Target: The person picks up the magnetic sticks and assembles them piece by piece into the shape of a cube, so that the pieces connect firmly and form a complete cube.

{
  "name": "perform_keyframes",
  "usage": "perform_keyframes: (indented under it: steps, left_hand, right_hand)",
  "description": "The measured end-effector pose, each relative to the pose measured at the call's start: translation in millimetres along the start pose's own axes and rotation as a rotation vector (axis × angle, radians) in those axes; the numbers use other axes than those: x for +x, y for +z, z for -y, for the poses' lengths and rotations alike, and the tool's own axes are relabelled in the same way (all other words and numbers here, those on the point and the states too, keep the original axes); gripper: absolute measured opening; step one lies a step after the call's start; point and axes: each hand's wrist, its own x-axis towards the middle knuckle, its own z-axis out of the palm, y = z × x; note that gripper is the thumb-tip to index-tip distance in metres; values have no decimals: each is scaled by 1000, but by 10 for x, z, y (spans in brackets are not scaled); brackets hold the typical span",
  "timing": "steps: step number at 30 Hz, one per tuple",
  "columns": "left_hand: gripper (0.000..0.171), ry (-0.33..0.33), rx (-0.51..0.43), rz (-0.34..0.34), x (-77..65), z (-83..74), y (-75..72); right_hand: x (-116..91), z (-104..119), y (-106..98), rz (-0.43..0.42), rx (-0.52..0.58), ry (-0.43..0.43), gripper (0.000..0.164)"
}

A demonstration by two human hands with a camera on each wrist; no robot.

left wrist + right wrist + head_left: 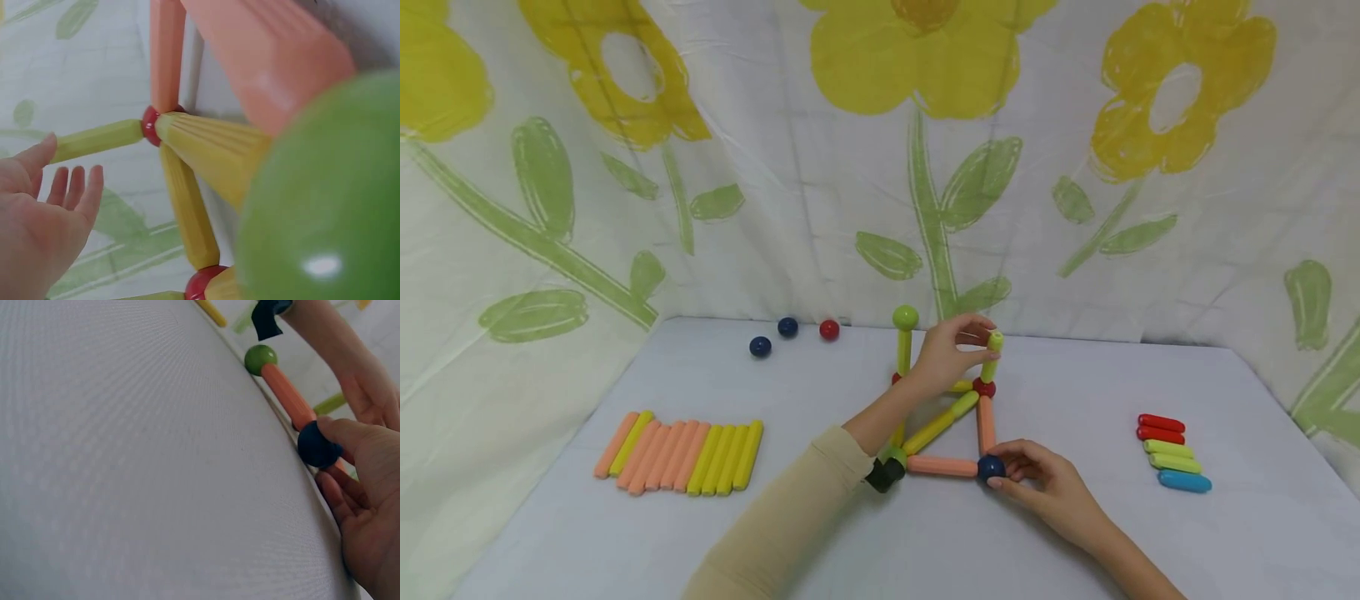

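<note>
A frame of sticks and balls stands on the table. My left hand pinches the upper end of an upright light-green stick, whose lower end meets a red ball. In the left wrist view that stick lies against the thumb. My right hand holds a dark blue ball at the front right corner between thumb and fingers. Orange sticks join this ball to a green ball and the red one. A yellow and green diagonal crosses the base. Another upright stick bears a green ball.
Orange and yellow sticks lie in a row at the left. Short red, green and blue sticks are at the right. Two blue balls and a red ball sit near the back edge, before a flowered cloth.
</note>
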Motion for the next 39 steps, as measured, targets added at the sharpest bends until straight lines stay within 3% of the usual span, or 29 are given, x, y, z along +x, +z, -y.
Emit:
perform_keyframes:
  steps: [4, 8, 13, 16, 21, 25, 29, 33, 39]
  left_hand:
    - [36, 40, -9, -56, -101, -111, -55]
    - [35, 124, -73, -101, -211, -313, -167]
    - [31, 239, -130, -235, -299, -538, -453]
    - [30, 260, -135, -352, -292, -557, -694]
    - [30, 183, -70, -513, -235, -351, -1105]
    - [31, 74, 13, -573, -188, -75, -1343]
    - [33, -39, 83, -574, -162, 215, -1462]
    - [37, -123, 192, -537, -174, 506, -1488]
    - [44, -141, 395, -463, -200, 808, -1497]
  right_hand:
    - [1, -11, 4, 1, -2, 12, 29]
    - [4, -26, 8, 2, -5, 22, 29]
    - [3, -29, 16, 6, -15, 31, 30]
    - [5, -25, 17, 10, -25, 15, 34]
    - [6, -23, 17, 7, -52, -38, 40]
    - [-2, -16, 13, 7, -67, -30, 38]
    - [-6, -17, -5, 14, -69, -16, 37]
    - [-2, -19, -28, 33, -45, -14, 36]
    - [5, -21, -62, 78, -4, -45, 36]
